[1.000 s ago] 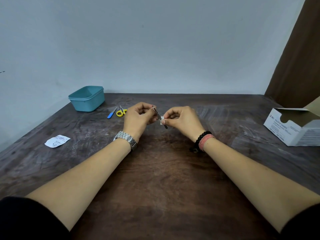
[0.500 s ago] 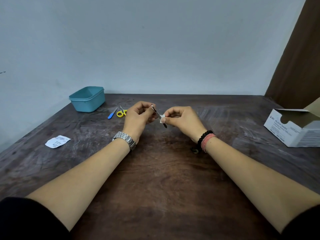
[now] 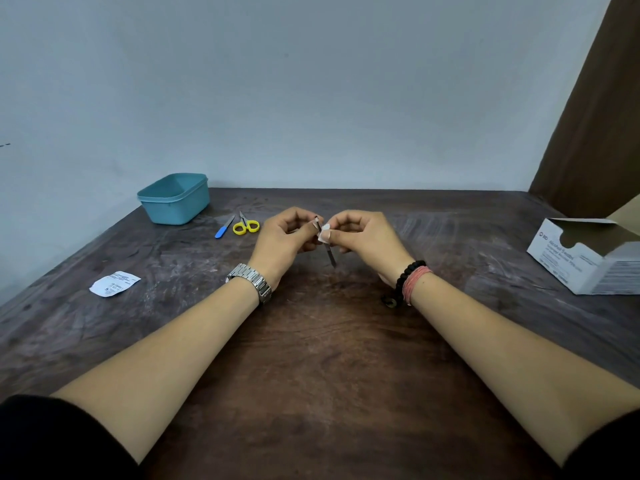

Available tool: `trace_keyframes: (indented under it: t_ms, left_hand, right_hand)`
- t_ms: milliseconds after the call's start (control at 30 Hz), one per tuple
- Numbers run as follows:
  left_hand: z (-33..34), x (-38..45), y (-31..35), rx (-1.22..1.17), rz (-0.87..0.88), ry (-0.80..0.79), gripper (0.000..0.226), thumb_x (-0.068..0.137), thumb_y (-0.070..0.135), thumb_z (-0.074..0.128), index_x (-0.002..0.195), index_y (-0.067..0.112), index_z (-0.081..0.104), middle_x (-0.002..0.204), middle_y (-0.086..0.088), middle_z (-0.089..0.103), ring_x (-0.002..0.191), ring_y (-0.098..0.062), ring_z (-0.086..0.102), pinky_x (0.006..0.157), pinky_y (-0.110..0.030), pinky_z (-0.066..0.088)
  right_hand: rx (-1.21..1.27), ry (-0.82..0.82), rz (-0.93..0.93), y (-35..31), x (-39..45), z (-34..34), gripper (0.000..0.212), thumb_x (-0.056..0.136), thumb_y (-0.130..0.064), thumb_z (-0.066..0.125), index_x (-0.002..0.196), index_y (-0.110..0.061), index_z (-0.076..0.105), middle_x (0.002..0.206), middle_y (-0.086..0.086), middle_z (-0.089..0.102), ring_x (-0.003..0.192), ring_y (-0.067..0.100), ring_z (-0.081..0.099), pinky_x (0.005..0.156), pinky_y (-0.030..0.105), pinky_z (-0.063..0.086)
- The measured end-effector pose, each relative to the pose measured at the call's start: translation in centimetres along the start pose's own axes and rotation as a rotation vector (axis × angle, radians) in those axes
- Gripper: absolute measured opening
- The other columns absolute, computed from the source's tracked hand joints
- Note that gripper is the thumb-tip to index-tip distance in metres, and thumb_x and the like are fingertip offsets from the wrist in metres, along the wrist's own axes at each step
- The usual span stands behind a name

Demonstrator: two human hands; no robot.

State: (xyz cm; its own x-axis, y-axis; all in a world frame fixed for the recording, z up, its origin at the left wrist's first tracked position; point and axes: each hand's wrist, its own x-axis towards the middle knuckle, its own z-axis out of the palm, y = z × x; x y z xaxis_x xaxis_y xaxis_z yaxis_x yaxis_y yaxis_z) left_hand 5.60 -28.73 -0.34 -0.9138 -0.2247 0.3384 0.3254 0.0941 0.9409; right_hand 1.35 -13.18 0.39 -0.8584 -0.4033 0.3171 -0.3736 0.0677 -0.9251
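Note:
Both hands meet above the middle of the dark wooden table. My left hand pinches the upper end of a thin dark metal tool, which slants down toward me. My right hand pinches a small white swab pad against the tool's shaft, between thumb and forefinger. The tool's lower tip sticks out below the fingers. A metal watch is on the left wrist; black beads and a pink band are on the right.
A teal plastic tub stands at the back left. Beside it lie a blue-handled tool and yellow-handled scissors. A torn white wrapper lies at the left. An open white swab box sits at the right edge.
The tool has tilted more upright and the white pad has slid up its shaft toward my left hand. Both hands stay close together at the same spot.

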Motion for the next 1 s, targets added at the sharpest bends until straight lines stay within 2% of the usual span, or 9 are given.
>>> trace_keyframes:
  t_ms: [100, 267, 400, 467, 533, 633, 800, 867, 1000]
  left_hand:
    - [0.1, -0.1, 0.2, 0.023, -0.006, -0.036, 0.009, 0.09, 0.01, 0.062, 0.084, 0.016, 0.064, 0.082, -0.005, 0.067, 0.071, -0.012, 0.065, 0.063, -0.021, 0.052]
    - [0.1, -0.3, 0.4, -0.016, -0.047, -0.075, 0.009, 0.092, 0.012, 0.06, 0.084, 0.017, 0.061, 0.077, 0.007, 0.07, 0.07, -0.009, 0.068, 0.066, -0.025, 0.054]
    - [0.2, -0.6, 0.7, -0.048, -0.053, -0.119, 0.007, 0.095, 0.016, 0.056, 0.09, 0.015, 0.06, 0.087, -0.001, 0.072, 0.075, -0.015, 0.068, 0.064, -0.026, 0.055]
    - [0.1, -0.4, 0.6, -0.085, -0.044, -0.088, 0.008, 0.096, 0.013, 0.055, 0.09, 0.016, 0.061, 0.086, -0.002, 0.07, 0.076, -0.012, 0.066, 0.063, -0.026, 0.056]
    - [-0.1, -0.2, 0.3, -0.109, -0.02, -0.048, 0.011, 0.095, 0.009, 0.055, 0.088, 0.016, 0.062, 0.087, -0.002, 0.066, 0.076, -0.01, 0.064, 0.068, -0.027, 0.055]
    - [-0.4, 0.1, -0.2, -0.053, 0.028, -0.027, 0.016, 0.093, 0.008, 0.057, 0.086, 0.021, 0.063, 0.085, 0.004, 0.064, 0.078, -0.009, 0.058, 0.068, -0.025, 0.05]
    - [-0.2, 0.1, -0.1, -0.016, 0.057, -0.075, 0.015, 0.093, 0.009, 0.059, 0.086, 0.022, 0.063, 0.079, 0.015, 0.065, 0.073, 0.002, 0.057, 0.065, -0.02, 0.046]
    - [-0.3, 0.2, -0.2, -0.065, 0.054, -0.038, 0.017, 0.093, 0.008, 0.058, 0.085, 0.022, 0.063, 0.079, 0.014, 0.063, 0.072, -0.001, 0.053, 0.065, -0.022, 0.044]
    - [-0.6, 0.3, -0.3, -0.136, 0.026, -0.027, 0.019, 0.093, 0.008, 0.056, 0.085, 0.023, 0.063, 0.079, 0.014, 0.063, 0.075, -0.005, 0.051, 0.065, -0.023, 0.042]
  right_hand:
    - [0.024, 0.022, -0.036, -0.3, -0.1, 0.2, 0.008, 0.078, -0.013, 0.078, 0.081, -0.012, 0.07, 0.08, 0.004, 0.071, 0.074, 0.01, 0.063, 0.063, 0.021, 0.05]
    - [0.132, 0.062, -0.038, -0.7, 0.0, 0.3, 0.007, 0.082, -0.008, 0.072, 0.083, -0.012, 0.066, 0.085, 0.006, 0.07, 0.075, 0.012, 0.063, 0.061, 0.022, 0.05]
    - [0.279, 0.141, 0.01, -0.9, 0.1, -0.1, 0.011, 0.085, -0.005, 0.068, 0.081, -0.013, 0.062, 0.081, 0.0, 0.071, 0.068, 0.01, 0.063, 0.059, 0.02, 0.049]
    - [0.228, 0.128, 0.032, -0.5, 0.2, -0.3, 0.009, 0.084, -0.004, 0.069, 0.083, -0.011, 0.063, 0.08, 0.003, 0.069, 0.065, 0.008, 0.061, 0.058, 0.02, 0.049]
    - [0.116, 0.049, 0.035, -0.1, 0.1, -0.4, 0.008, 0.083, -0.005, 0.071, 0.088, -0.007, 0.065, 0.079, 0.005, 0.068, 0.064, 0.005, 0.061, 0.058, 0.019, 0.049]
    - [0.005, -0.059, 0.009, 0.1, -0.2, 0.0, 0.008, 0.081, -0.008, 0.074, 0.087, -0.007, 0.068, 0.081, 0.007, 0.07, 0.072, 0.011, 0.064, 0.066, 0.02, 0.051]
    - [0.058, 0.002, -0.034, -0.3, 0.0, 0.3, 0.008, 0.081, -0.009, 0.074, 0.087, -0.008, 0.069, 0.082, 0.003, 0.072, 0.075, 0.008, 0.065, 0.071, 0.025, 0.052]
    - [0.027, -0.02, -0.001, -0.1, 0.0, 0.1, 0.007, 0.081, -0.011, 0.074, 0.086, -0.011, 0.069, 0.083, 0.009, 0.073, 0.076, 0.013, 0.065, 0.071, 0.028, 0.052]
    - [-0.012, -0.038, 0.042, 0.4, -0.2, -0.2, 0.006, 0.082, -0.013, 0.074, 0.084, -0.013, 0.068, 0.082, 0.01, 0.074, 0.075, 0.012, 0.068, 0.067, 0.022, 0.05]
